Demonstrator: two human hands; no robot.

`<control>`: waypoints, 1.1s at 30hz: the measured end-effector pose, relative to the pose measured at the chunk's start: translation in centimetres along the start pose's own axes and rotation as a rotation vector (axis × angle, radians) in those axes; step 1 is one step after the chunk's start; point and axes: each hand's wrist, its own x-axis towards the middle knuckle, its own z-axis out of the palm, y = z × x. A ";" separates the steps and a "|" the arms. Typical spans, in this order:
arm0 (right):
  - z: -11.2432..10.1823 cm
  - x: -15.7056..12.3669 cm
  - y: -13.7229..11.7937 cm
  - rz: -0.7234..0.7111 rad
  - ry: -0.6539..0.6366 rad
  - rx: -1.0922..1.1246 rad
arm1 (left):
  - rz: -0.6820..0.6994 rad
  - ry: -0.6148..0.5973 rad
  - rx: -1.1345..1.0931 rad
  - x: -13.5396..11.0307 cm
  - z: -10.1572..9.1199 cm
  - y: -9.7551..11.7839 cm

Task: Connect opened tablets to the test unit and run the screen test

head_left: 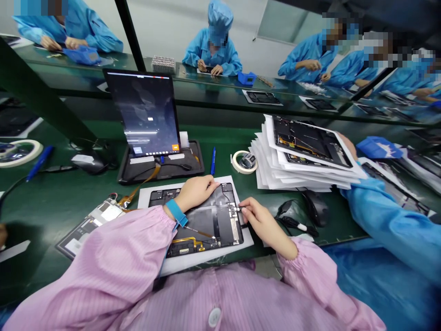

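An opened tablet (210,220) with its dark insides showing lies on a white sheet (203,259) in front of me. My left hand (195,191) rests closed on the tablet's upper edge, a blue wrist strap (176,212) on the wrist. My right hand (260,220) pinches a small connector part (237,209) at the tablet's right side, fingers pressed together. An orange flex cable (188,240) runs along the lower part of the tablet.
A lit tablet (144,112) stands upright in a black tray (161,170) behind. A tape roll (244,162), a blue pen (213,160) and a black mouse (315,208) lie nearby. A co-worker's blue sleeve (386,216) reaches a stack of trays (303,156) at right.
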 end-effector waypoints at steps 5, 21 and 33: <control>0.3 0.0 -0.1 0.015 -0.011 0.085 | -0.001 0.008 -0.006 0.0 0.1 -0.1; -1.9 -1.6 1.7 -0.252 0.547 -0.581 | 0.027 0.012 0.017 0.0 0.3 -0.4; -12.8 -5.5 15.6 0.015 1.089 -0.735 | 0.019 0.030 0.042 0.2 -0.1 0.2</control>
